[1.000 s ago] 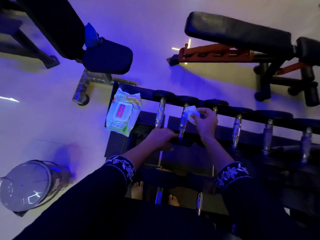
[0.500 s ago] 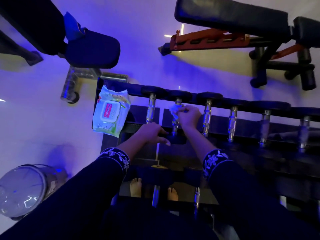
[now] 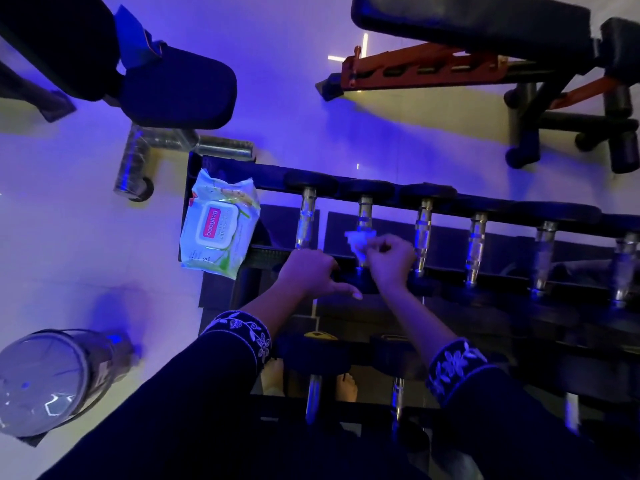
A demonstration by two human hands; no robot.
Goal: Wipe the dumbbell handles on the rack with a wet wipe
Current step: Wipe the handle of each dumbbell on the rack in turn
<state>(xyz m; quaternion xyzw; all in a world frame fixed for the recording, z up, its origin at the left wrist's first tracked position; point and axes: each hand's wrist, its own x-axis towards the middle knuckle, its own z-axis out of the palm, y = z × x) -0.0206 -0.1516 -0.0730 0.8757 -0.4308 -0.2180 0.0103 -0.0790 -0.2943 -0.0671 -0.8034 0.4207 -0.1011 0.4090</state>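
A crumpled white wet wipe [image 3: 358, 241] is pinched in the right hand [image 3: 392, 258] and pressed against the second dumbbell handle [image 3: 364, 213] from the left, towards its near end. The dumbbells are held in a row on the black rack [image 3: 225, 165]. The left hand [image 3: 308, 271] is laid with curled fingers on the rack's near edge, just left of the right hand. A firm grip cannot be confirmed. A pack of wipes [image 3: 220, 228] is lying on the rack's left end. A weight bench [image 3: 467, 26] is seen far right.

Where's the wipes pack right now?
Head view, left of centre: the wipes pack lies on the left end of the rack, beside the first dumbbell handle.
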